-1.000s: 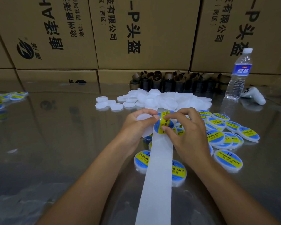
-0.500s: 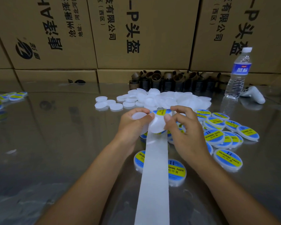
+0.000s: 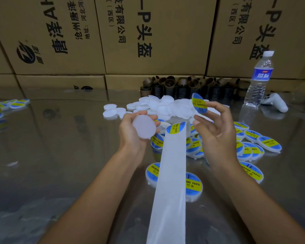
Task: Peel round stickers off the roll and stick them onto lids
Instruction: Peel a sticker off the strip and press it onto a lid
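My left hand (image 3: 133, 133) holds a blank white lid (image 3: 144, 126) up above the table, fingers curled round its edge. My right hand (image 3: 217, 136) is raised to the right of it and pinches a peeled blue and yellow round sticker (image 3: 198, 103) at its fingertips. The white backing strip (image 3: 171, 173) runs from the bottom edge up between my hands, with another sticker (image 3: 176, 127) at its top end. A heap of blank white lids (image 3: 165, 107) lies behind my hands.
Several stickered lids (image 3: 264, 143) lie at the right and under the strip, more (image 3: 0, 107) at the far left. Brown cardboard cores (image 3: 183, 85), a water bottle (image 3: 258, 80) and a white controller (image 3: 275, 102) stand before stacked cartons (image 3: 148, 36) at the back.
My hands have drawn apart and risen. The right hand has peeled a sticker off the strip and lifted it up and right; the left hand has turned the blank lid to face up.
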`<action>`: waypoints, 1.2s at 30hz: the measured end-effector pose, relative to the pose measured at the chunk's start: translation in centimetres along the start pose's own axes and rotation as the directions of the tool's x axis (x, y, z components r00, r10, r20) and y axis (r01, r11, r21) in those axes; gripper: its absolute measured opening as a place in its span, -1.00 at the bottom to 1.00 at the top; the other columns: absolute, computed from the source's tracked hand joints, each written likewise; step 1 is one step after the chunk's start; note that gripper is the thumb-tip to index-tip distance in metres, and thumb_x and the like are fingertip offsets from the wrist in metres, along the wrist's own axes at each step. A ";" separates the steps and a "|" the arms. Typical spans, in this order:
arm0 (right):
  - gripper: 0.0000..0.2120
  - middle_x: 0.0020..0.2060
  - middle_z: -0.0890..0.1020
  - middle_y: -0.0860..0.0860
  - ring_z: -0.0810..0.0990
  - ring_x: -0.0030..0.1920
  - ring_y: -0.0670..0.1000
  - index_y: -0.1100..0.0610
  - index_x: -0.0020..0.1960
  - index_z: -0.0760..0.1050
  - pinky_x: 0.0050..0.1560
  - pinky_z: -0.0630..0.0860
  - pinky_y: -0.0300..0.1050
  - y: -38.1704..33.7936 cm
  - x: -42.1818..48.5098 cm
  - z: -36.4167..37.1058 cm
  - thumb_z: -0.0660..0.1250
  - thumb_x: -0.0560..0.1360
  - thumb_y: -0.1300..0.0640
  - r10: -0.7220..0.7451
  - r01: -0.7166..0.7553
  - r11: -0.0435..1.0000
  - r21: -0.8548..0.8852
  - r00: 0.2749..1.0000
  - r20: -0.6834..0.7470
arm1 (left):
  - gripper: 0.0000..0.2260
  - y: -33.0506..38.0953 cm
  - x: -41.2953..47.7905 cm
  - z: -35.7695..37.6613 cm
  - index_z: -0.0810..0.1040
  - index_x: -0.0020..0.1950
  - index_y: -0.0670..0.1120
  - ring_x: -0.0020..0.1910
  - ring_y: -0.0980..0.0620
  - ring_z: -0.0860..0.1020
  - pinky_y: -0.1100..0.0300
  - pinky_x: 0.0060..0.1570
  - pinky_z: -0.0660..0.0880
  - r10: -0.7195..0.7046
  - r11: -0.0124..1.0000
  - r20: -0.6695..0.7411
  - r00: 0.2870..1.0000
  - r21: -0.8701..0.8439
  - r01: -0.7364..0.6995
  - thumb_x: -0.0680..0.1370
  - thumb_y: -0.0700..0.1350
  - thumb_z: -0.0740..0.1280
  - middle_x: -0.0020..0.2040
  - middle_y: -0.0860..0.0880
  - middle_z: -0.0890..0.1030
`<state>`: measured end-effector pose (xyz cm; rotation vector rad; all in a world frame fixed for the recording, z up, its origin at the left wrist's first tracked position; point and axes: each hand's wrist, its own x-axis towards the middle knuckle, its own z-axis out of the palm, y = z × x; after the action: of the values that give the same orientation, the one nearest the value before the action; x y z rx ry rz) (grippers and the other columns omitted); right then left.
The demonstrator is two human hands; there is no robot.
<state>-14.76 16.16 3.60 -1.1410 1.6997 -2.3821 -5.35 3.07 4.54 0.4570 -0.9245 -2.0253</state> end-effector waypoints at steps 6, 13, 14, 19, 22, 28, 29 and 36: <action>-0.55 0.03 0.60 0.09 0.64 -0.02 -0.08 -0.14 0.14 0.44 -0.04 0.54 -0.24 -0.6 0.0 0.1 0.28 0.49 0.39 -0.017 0.017 1.000 0.019 1.000 0.026 | -0.80 -0.1 -0.7 0.4 0.45 -0.12 -0.18 -0.39 -0.12 0.62 0.17 -0.39 0.58 -0.172 0.976 0.290 0.941 -0.081 0.203 0.56 -0.14 0.07 -0.26 -0.20 0.67; -0.63 -0.11 0.62 0.10 0.60 -0.07 -0.01 -0.15 0.07 0.50 -0.08 0.52 -0.20 -0.9 -0.2 0.4 0.26 0.54 0.33 -0.079 0.079 0.997 0.003 0.986 0.146 | -0.69 -0.5 -1.0 0.6 0.52 0.02 -0.19 -0.25 -0.10 0.64 0.12 -0.22 0.59 -0.278 0.961 0.435 0.856 0.129 0.246 0.41 -0.03 0.22 -0.11 -0.17 0.65; -0.64 -0.12 0.61 0.13 0.60 -0.07 0.00 -0.15 0.07 0.51 -0.07 0.52 -0.19 -0.8 -0.4 0.5 0.26 0.55 0.32 -0.087 0.089 0.996 -0.002 0.982 0.167 | -0.66 -0.6 -1.0 0.6 0.53 0.06 -0.19 -0.23 -0.08 0.64 0.12 -0.19 0.58 -0.285 0.958 0.451 0.846 0.159 0.238 0.42 -0.01 0.21 -0.08 -0.17 0.64; -0.74 -0.17 0.59 -0.10 0.55 -0.08 0.09 -0.13 -0.01 0.57 -0.06 0.50 -0.02 -0.4 -1.1 1.1 0.25 0.52 0.22 -0.098 0.120 0.991 -0.065 0.956 0.277 | -0.65 -0.9 -1.0 0.5 0.54 0.12 -0.16 -0.01 -0.06 0.60 0.04 0.12 0.46 -0.320 0.942 0.466 0.825 0.246 0.227 0.52 0.03 0.14 0.01 -0.14 0.65; -0.76 -0.12 0.57 -0.01 0.52 -0.07 -0.02 -0.12 -0.02 0.56 -0.06 0.43 -0.27 -0.3 -1.2 1.0 0.24 0.49 0.20 -0.143 0.196 0.970 -0.142 0.937 0.318 | -0.65 -1.1 -1.1 0.6 0.55 0.10 -0.15 -0.05 0.00 0.62 0.09 0.09 0.51 -0.342 0.932 0.468 0.815 0.279 0.231 0.57 0.04 0.11 -0.03 -0.10 0.67; -0.71 -0.16 0.50 -0.01 0.45 -0.06 -0.12 -0.20 -0.03 0.51 -0.07 0.29 -0.43 -0.1 -1.3 1.0 0.23 0.48 0.20 -0.167 0.281 0.920 -0.272 0.911 0.377 | -0.62 -1.2 -1.6 0.8 0.54 0.08 -0.19 -0.08 0.02 0.64 0.15 -0.06 0.59 -0.375 0.919 0.467 0.800 0.299 0.256 0.61 0.05 0.06 -0.01 -0.12 0.63; -0.71 -0.15 0.50 0.01 0.44 -0.05 -0.12 -0.21 -0.03 0.51 -0.07 0.29 -0.43 -0.1 -1.3 1.0 0.22 0.48 0.19 -0.167 0.286 0.916 -0.281 0.909 0.383 | -0.62 -1.2 -1.6 0.8 0.53 0.09 -0.19 -0.08 0.02 0.63 0.15 -0.06 0.59 -0.378 0.917 0.466 0.800 0.306 0.255 0.60 0.05 0.07 -0.01 -0.13 0.62; -0.73 -0.17 0.47 0.04 0.41 -0.05 -0.10 -0.23 -0.04 0.50 -0.11 0.31 -0.40 -0.1 -1.4 0.9 0.20 0.49 0.16 -0.131 0.283 0.905 -0.319 0.896 0.424 | -0.59 -1.3 -1.4 0.7 0.56 0.07 -0.19 -0.01 -0.01 0.62 0.15 0.00 0.58 -0.395 0.907 0.466 0.792 0.332 0.257 0.62 0.06 0.05 -0.01 -0.12 0.65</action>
<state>-13.18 15.97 3.10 -1.8001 2.0063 -1.7725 -5.66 5.02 4.00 0.1999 -1.5428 -2.4226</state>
